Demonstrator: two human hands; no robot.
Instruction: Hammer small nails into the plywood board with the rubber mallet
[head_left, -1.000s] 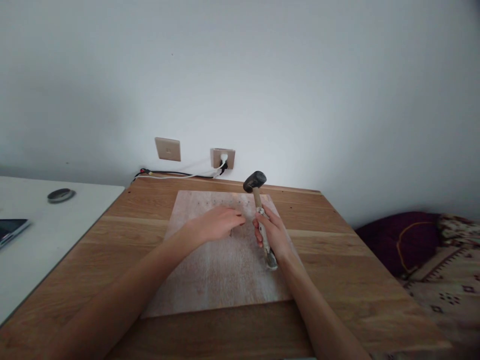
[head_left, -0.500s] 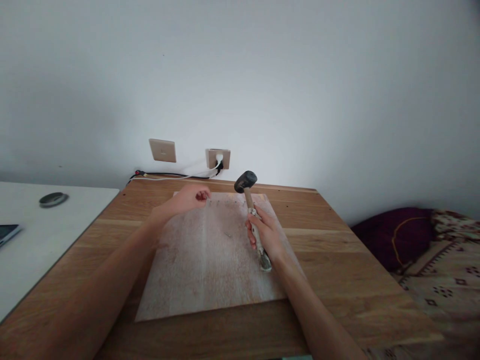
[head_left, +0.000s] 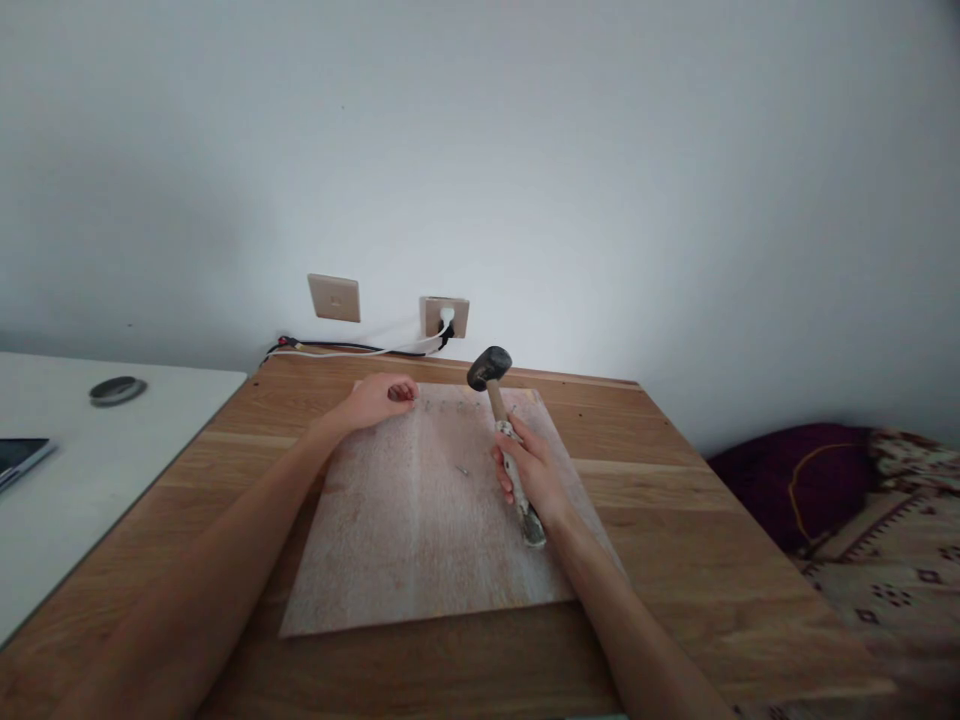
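Observation:
My right hand (head_left: 529, 462) is wrapped round the pale, worn handle of a hammer (head_left: 489, 369) with a dark head. The head is raised over the far part of a whitish wooden board (head_left: 375, 540). At the board's far left corner, my left hand (head_left: 381, 398) is closed in a pinch on what looks like a small nail, mostly hidden by the fingertips. Several small nails (head_left: 459, 405) stand in a row along the far edge, to the right of that hand. One loose nail (head_left: 463, 470) lies near the board's middle.
The board rests on a wooden table (head_left: 675, 530) against a white wall. Cables (head_left: 345, 350) run along its back edge to a wall socket (head_left: 445, 317). On the left, a white table (head_left: 97, 480) holds a round dark object (head_left: 118, 390) and a tablet-like device (head_left: 21, 458). Patterned fabric (head_left: 892, 570) lies at right.
The camera view has shifted slightly, moving the scene a little to the right. My left hand remains pinched at the board's far edge. My right hand still holds the hammer raised.

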